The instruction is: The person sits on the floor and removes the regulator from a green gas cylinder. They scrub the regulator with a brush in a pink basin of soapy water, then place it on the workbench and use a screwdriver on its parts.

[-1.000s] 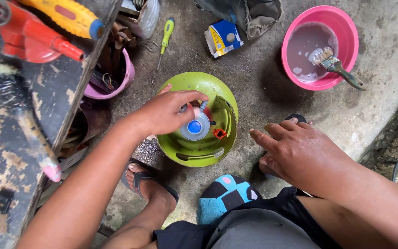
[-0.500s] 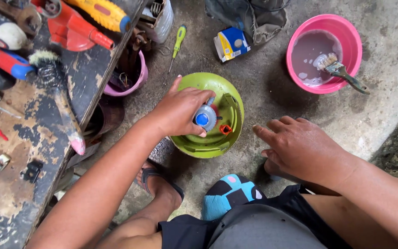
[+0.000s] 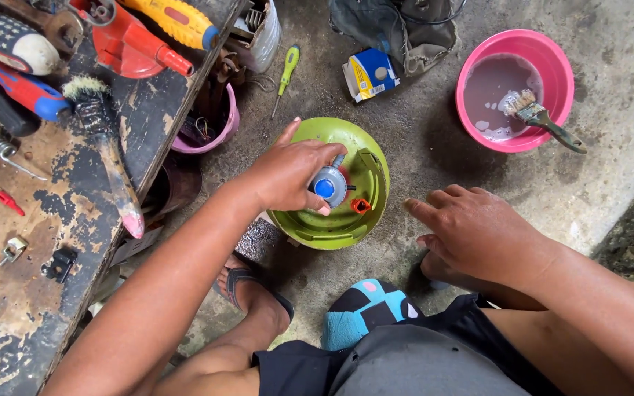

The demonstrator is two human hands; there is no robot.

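L hand (image 3: 288, 176) curled, fingers gripping downward; R hand (image 3: 478, 235) flat, fingers spread, palm down.

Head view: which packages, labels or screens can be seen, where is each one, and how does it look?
Small carton: on the concrete floor above the green gas cylinder, beside a dark bag; box-shaped, blue and yellow with a white side, lying tilted.
No signs or screens in view.

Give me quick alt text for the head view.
The left hand grips a grey regulator with a blue knob atop a green gas cylinder on the concrete floor, while the right hand hovers open beside it. A pink basin holding a brush sits beyond.
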